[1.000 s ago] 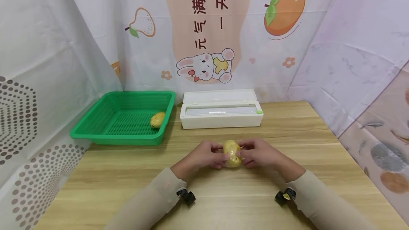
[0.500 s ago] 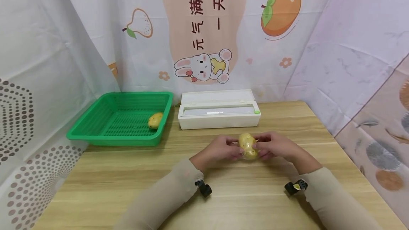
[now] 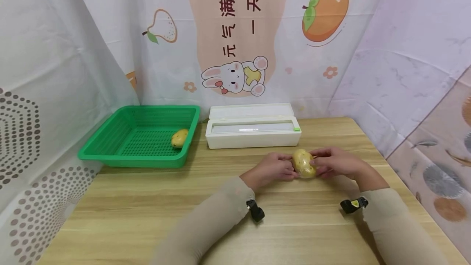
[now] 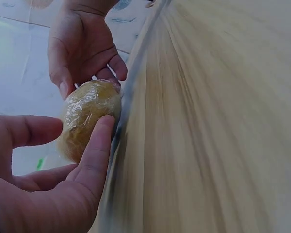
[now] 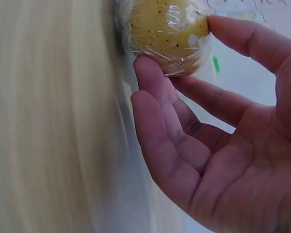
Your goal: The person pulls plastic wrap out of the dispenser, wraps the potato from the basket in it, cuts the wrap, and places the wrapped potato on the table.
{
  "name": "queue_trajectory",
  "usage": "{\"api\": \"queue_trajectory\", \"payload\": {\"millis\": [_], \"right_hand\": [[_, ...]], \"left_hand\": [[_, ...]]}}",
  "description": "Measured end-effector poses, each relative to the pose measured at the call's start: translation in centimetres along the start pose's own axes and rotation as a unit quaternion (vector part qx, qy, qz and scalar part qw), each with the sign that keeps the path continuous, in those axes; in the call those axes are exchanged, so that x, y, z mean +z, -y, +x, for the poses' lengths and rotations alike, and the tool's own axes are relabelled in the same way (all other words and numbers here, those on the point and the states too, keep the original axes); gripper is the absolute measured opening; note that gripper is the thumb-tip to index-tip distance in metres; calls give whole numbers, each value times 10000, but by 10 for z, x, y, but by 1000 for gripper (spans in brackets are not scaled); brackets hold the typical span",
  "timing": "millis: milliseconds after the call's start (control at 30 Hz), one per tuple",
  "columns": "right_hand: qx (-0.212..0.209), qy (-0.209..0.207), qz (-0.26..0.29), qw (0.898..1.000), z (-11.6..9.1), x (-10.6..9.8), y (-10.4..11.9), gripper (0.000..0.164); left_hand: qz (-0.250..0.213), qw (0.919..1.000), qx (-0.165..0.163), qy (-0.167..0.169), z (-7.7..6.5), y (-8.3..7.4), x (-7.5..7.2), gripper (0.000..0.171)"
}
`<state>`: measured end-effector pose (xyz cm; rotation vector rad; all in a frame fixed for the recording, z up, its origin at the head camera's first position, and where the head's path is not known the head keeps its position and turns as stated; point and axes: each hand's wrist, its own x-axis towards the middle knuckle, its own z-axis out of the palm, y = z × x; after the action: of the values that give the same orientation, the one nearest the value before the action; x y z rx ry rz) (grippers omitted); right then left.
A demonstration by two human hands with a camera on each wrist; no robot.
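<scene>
A yellow potato (image 3: 303, 163) wrapped in clear cling film is held low over the right part of the table, between both hands. My left hand (image 3: 272, 169) grips its left side; in the left wrist view the thumb and fingers lie on either side of the potato (image 4: 89, 116). From the right, my right hand (image 3: 340, 162) pinches it, the thumb (image 5: 242, 39) at one side and the fingertips (image 5: 153, 75) at the other. Glossy film creases show in both wrist views. Whether the potato's underside touches the table is unclear.
A white cling film dispenser (image 3: 254, 139) with a raised lid stands at the back of the wooden table (image 3: 147, 212). Left of it is a green plastic basket (image 3: 140, 161) holding another potato (image 3: 179, 138). Printed curtains (image 3: 294, 77) enclose the back and sides.
Both hands have carried the wrapped potato to the right and slightly farther back across the table. The basket, its potato and the dispenser have stayed in place.
</scene>
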<state>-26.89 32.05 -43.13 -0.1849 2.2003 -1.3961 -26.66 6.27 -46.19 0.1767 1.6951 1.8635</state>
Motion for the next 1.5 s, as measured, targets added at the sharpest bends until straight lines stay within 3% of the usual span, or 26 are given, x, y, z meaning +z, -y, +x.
{"api": "queue_trajectory", "payload": {"millis": [300, 500, 700, 1100, 1500], "right_hand": [[-20, -360, 20, 9993, -3, -31, -20, 74], [-33, -415, 68, 9991, -8, -46, -30, 73], [-53, -466, 206, 9987, -10, -56, -35, 73], [0, -471, 503, 9976, -21, -68, -42, 73], [291, -790, 269, 9961, -19, -67, -40, 71]], "left_hand": [[-572, 9983, 73, -9, 28, -3, 26, 25], [-968, 9953, -77, 6, 43, -8, 40, 30], [-1308, 9910, -186, -232, 53, -13, 50, 35], [-1531, 9875, -11, -382, 66, -8, 74, 34], [-1434, 9893, -148, -218, 71, -9, 76, 46]]}}
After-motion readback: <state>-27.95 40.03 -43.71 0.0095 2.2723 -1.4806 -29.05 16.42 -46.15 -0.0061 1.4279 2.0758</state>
